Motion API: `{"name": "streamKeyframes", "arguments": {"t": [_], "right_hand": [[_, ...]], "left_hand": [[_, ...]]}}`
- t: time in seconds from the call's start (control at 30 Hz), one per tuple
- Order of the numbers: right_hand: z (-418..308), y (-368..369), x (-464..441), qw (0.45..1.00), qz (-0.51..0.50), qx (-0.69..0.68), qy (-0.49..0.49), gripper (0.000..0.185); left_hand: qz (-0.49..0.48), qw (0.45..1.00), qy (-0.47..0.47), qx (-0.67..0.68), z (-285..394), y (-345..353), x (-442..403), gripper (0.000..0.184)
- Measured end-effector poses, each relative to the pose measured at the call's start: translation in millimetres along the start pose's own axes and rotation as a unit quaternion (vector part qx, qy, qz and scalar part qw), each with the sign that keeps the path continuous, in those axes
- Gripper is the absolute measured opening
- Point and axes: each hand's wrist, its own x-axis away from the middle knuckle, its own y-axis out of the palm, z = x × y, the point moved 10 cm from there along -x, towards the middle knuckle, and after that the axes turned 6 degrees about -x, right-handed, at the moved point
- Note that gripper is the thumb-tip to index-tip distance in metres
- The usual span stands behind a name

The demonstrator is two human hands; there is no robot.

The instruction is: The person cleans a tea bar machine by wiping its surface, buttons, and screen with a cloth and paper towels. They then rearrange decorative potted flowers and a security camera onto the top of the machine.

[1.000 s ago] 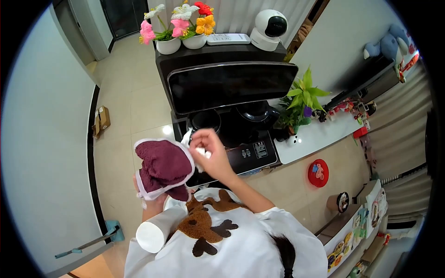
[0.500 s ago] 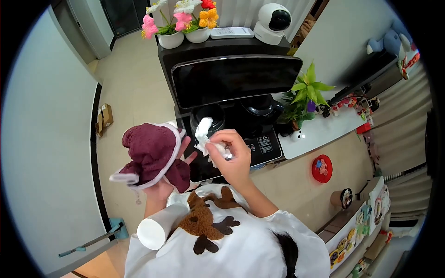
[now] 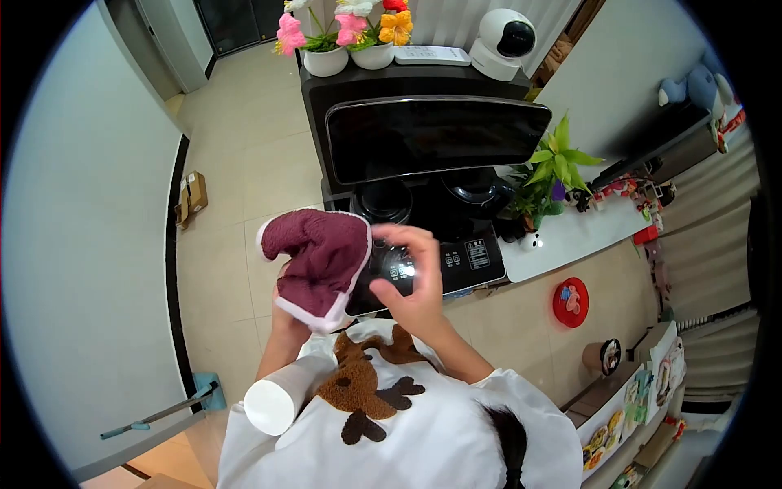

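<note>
Tiled floor (image 3: 244, 163), appliance (image 3: 423, 163), unreadable label (image 3: 478, 254), left hand (image 3: 285, 324), partly hidden, holding maroon cloth (image 3: 319, 254), right hand (image 3: 419, 285) gaping, empty

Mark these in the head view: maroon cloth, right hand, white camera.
Maroon cloth (image 3: 324, 253): head view, middle of its fabric.
Right hand (image 3: 425, 287): head view, middle of the hand.
White camera (image 3: 492, 46): head view, white shell beside the dark front.

The maroon cloth (image 3: 319, 254) looks plush and matt, edged with smoother pale fabric trim (image 3: 312, 319). The black lid (image 3: 440, 138) is glossy and reflective. The security camera (image 3: 494, 61) appears smooth, white plastic; the flowers (image 3: 351, 29) look yarn-knitted. The floor tiles (image 3: 244, 167) shine; the box (image 3: 193, 197) looks like matt cardboard.
</note>
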Motion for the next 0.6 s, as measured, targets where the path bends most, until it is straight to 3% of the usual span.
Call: {"name": "streamKeyframes", "arguments": {"t": [0.03,0.07,0.1,0.13,0.17,0.2,0.27,0.33,0.37,0.43,0.47,0.5,0.57,0.6], "right_hand": [[-2,-5,-2,0.999,0.024,-0.039,-0.009,0.079],[-5,0,-4,1.0,-0.021,-0.011,-0.01,0.102],[-16,8,-8,0.999,-0.042,-0.001,-0.02,0.101],[-15,19,-7,0.997,-0.08,-0.007,-0.023,0.1],[-14,30,-5,0.993,-0.117,-0.012,-0.025,0.099],[-16,24,-9,0.996,-0.07,-0.041,-0.027,0.082],[-3,11,-7,0.999,-0.035,-0.025,-0.005,0.071],[7,-10,-8,0.997,0.058,-0.025,0.036,0.041],[9,-20,-9,0.992,0.103,-0.043,0.06,0.037],[4,-38,-14,0.988,0.144,-0.016,0.044,0.033],[1,-43,-17,0.985,0.163,-0.03,0.054,0.033],[0,-47,-17,0.98,0.181,-0.048,0.063,0.033],[-5,-50,-25,0.979,0.189,-0.056,0.045,0.036],[-10,-54,-28,0.977,0.203,-0.053,0.027,0.036]], "left_hand": [[0.013,1.0,-0.008,-0.027,-2,-3,-1,0.038],[0.014,0.993,0.01,-0.118,0,-5,-1,0.038],[0.013,0.978,0.028,-0.208,3,-6,0,0.038],[-0.066,0.939,0.123,-0.315,15,16,2,0.044],[-0.094,0.942,0.089,-0.31,4,16,3,0.056],[-0.107,0.96,0.052,-0.252,-2,16,5,0.057],[-0.119,0.974,0.017,-0.193,-3,29,4,0.058],[-0.184,0.981,0.05,0.034,16,58,2,0.056],[-0.184,0.981,0.05,0.034,16,57,1,0.056],[-0.09,0.995,0.036,-0.027,9,34,-9,0.05],[-0.068,0.998,0.011,-0.015,3,24,-11,0.036],[-0.067,0.998,0.013,-0.015,4,24,-10,0.036],[-0.066,0.953,0.042,-0.291,8,27,-8,0.023],[-0.072,0.962,0.115,-0.237,24,41,-8,0.016]]}}
